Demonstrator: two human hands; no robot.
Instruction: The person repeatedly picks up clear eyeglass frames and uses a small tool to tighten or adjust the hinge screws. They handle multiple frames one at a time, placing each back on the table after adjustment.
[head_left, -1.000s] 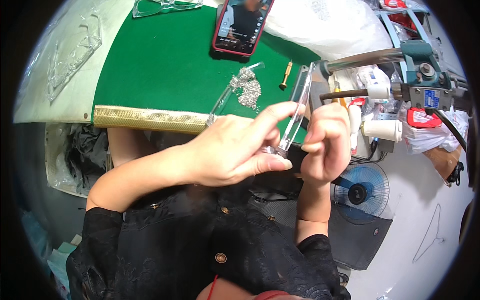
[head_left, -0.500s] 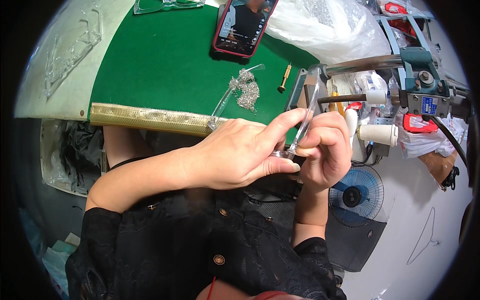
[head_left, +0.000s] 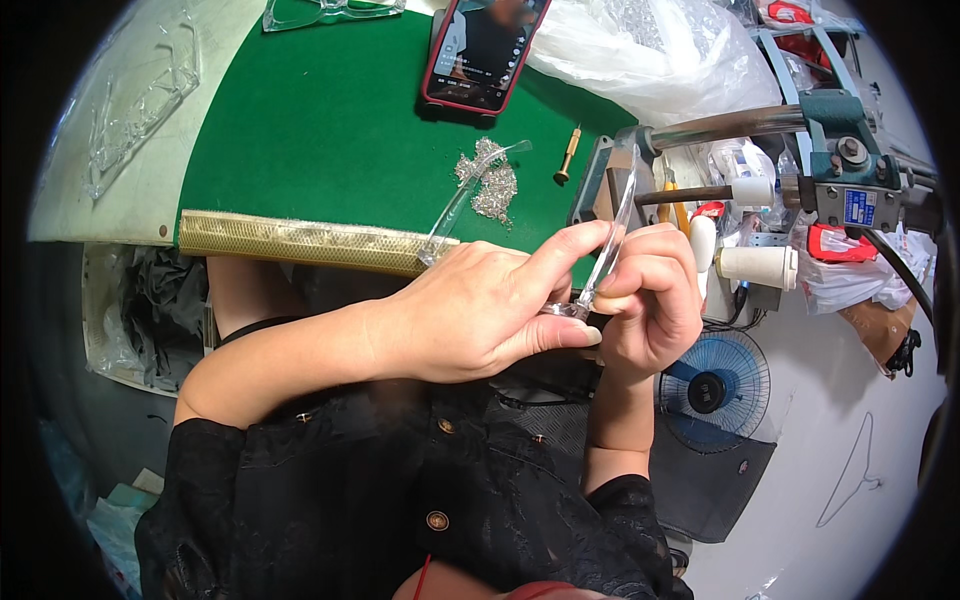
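Note:
A clear plastic eyeglasses frame (head_left: 573,309) is held between my two hands over the near edge of the green mat. My left hand (head_left: 470,310) reaches across from the left, gripping the frame's front, much of which its fingers cover. My right hand (head_left: 655,300) pinches the upright clear temple arm (head_left: 622,205) near its hinge. The other temple arm (head_left: 460,205) slants out past my left hand, its tip above a pile of tiny silvery screws (head_left: 493,192). Right of the pile lies a small brass-coloured screwdriver (head_left: 568,157).
A phone (head_left: 484,55) in a red case sits at the back of the green mat (head_left: 300,120). A gold patterned strip (head_left: 300,238) edges the mat. More clear frames (head_left: 145,110) lie at left. A metal bench machine (head_left: 845,150) stands right, above a blue fan (head_left: 708,390).
The far temple arm has shifted slightly nearer across the screw pile. Both hands keep the same grip in nearly the same place.

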